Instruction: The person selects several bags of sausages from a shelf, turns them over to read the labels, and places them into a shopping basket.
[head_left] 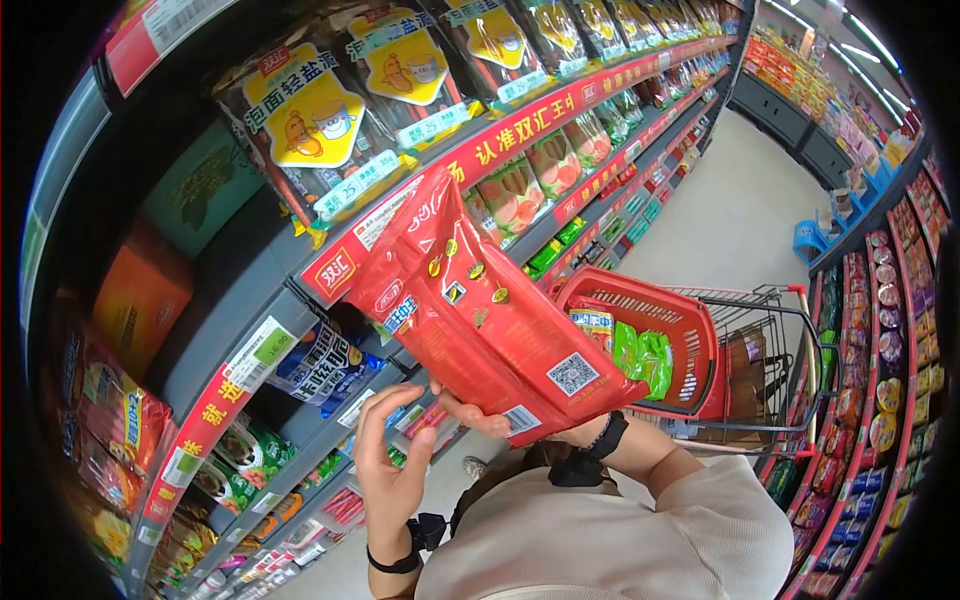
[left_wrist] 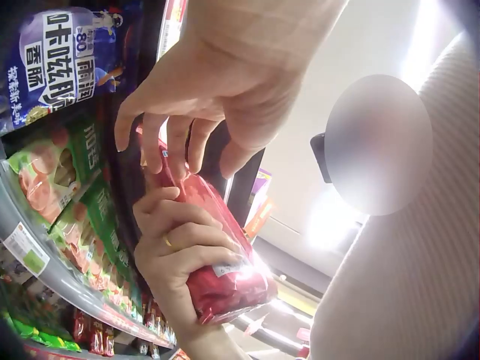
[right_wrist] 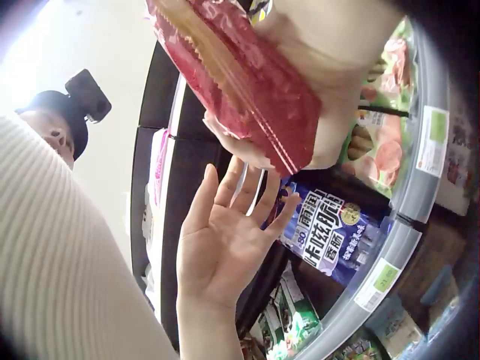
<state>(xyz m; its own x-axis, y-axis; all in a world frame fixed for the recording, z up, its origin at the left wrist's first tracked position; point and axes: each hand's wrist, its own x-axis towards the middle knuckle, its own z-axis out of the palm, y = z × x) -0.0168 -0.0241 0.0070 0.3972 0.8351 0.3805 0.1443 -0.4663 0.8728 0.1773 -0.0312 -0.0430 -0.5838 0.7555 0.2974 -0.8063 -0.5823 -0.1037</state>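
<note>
A red sausage packet (head_left: 490, 330) with a printed code and a barcode is held up, tilted, in front of the shelves. My right hand (left_wrist: 184, 251) grips it from beneath, fingers wrapped round its side, a ring on one finger. In the head view most of that hand is hidden behind the packet, with fingertips (head_left: 475, 414) showing at its lower edge. Close beside the packet's lower left end is my left hand (head_left: 392, 475), fingers relaxed and spread, palm bare in the right wrist view. The left fingertips overlap the packet's end in the left wrist view.
Shelves of bagged sausages (head_left: 330, 120) rise on the left, with a blue bag (head_left: 325, 365) on a lower tier. Behind my right arm stands a shopping cart (head_left: 770, 370) bearing a red basket (head_left: 700, 330) with green packets (head_left: 640, 358). Another stocked shelf (head_left: 880, 430) lines the right.
</note>
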